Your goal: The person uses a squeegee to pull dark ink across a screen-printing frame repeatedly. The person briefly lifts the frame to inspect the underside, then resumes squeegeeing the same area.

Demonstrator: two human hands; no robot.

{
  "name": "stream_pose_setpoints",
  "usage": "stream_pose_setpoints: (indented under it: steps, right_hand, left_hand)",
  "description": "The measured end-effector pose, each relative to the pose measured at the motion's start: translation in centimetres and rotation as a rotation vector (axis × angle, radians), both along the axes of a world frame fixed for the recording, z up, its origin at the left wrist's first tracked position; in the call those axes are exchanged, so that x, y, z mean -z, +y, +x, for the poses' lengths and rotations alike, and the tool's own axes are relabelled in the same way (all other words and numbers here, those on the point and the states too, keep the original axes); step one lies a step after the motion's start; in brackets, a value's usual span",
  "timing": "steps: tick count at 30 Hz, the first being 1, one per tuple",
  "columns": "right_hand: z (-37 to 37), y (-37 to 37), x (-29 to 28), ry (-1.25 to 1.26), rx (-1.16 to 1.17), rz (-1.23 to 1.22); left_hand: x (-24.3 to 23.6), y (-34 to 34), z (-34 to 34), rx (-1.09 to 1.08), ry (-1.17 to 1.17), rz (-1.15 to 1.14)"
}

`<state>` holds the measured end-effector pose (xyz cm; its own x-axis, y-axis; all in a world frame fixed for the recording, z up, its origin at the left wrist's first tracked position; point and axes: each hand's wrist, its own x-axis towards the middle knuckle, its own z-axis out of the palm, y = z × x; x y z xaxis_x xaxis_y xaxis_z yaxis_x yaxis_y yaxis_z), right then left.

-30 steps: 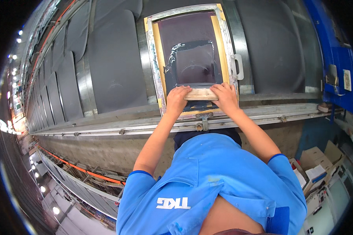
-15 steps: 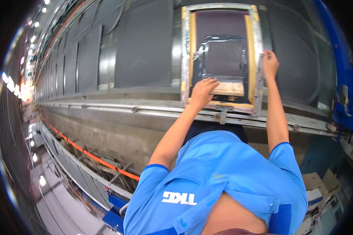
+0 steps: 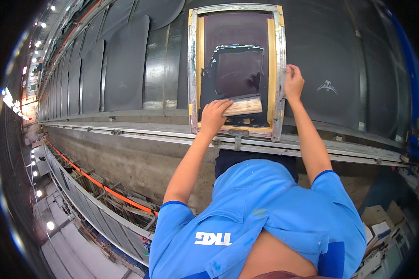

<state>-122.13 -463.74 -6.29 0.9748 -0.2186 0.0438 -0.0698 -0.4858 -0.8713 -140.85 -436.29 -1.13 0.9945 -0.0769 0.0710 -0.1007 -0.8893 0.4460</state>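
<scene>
Near the lower end of a rectangular frame (image 3: 279,51), on its dark mesh (image 3: 235,30): one wooden bar (image 3: 246,107), set slightly aslant. Its left end is held by the left hand (image 3: 214,115), fingers closed over the wood. At the frame's right outer edge, the right hand (image 3: 293,84) is placed, fingers curled; whether anything is gripped cannot be told. To either side: black sheets (image 3: 323,51), one bearing a pale emblem (image 3: 327,87). Along the near side: a metal rail (image 3: 172,135).
</scene>
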Motion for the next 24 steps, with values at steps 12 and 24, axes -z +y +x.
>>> stream_pose_setpoints:
  steps: [12,24]
  right_hand:
    - [-0.8,5.8,1.2,0.1,0.0,-0.128]
    - [2.5,10.3,-8.7,-0.001,-0.738,-0.464]
  left_hand:
    - [0.6,7.6,-5.8,0.14,-0.011,-0.001]
    - [-0.2,10.7,15.3,0.159,0.03,-0.083]
